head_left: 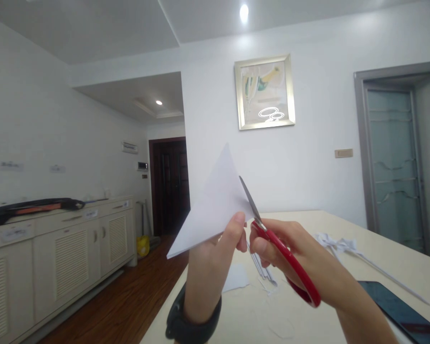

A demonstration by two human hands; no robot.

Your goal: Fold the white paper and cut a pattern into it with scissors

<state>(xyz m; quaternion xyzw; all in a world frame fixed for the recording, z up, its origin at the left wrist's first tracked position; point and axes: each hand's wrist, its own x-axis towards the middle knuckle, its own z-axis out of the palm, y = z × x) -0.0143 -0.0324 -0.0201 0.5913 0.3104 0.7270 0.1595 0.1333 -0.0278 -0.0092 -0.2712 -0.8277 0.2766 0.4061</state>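
My left hand (218,253), with a dark band on its wrist, grips a white sheet of paper (211,200) folded into a triangle. Its thumb presses on the front near the lower right corner, and one point of the triangle stands upward. In my right hand (297,248) is a pair of scissors (290,260) with red handles. The blades point up and left along the paper's right edge. Part of the blades lies against or behind the paper, so I cannot tell how far they are apart. Both hands are raised above the table.
On the cream table (329,315) lie thin rolled paper sticks (261,267), a paper piece (236,277) and small scraps. To the right are a white paper flower on a stick (338,243) and a dark phone (404,306). A long cabinet (71,258) stands along the left wall.
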